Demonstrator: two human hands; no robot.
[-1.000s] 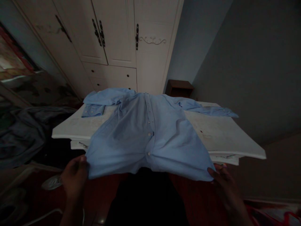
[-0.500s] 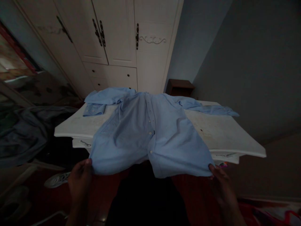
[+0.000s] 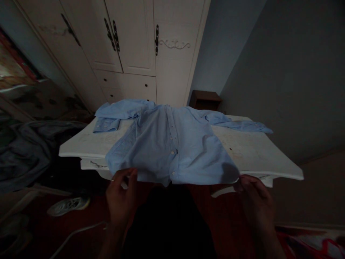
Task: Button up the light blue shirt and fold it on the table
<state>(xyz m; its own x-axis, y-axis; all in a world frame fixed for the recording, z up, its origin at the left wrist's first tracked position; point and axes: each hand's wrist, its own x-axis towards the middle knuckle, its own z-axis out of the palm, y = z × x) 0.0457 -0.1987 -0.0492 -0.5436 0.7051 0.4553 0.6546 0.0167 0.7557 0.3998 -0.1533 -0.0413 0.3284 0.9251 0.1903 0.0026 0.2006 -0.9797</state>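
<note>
- Shirt (image 3: 191,140): pale blue, lying front up on the desk, beyond and between the two grips; its hem hangs over the near edge.
- Left grip (image 3: 121,194): fingers bent at the hem; I cannot tell whether they pinch the cloth.
- Right grip (image 3: 257,196): thumb and finger closed on the hem's corner.
- Buttons (image 3: 173,152): in a line down the shirt, between the grips and farther off.
- Cuff (image 3: 106,125): folded back on the desk, beyond the left grip.
- Sleeve (image 3: 242,126): stretched outward, beyond the right grip.
- Desk (image 3: 256,151): white, just past both grips.
- Shoe (image 3: 68,206): on the red floor (image 3: 221,219), left of the left grip.
- Grey cloth (image 3: 35,151): farther left of that grip.
- Wardrobe (image 3: 172,75): white, well beyond both grips.
</note>
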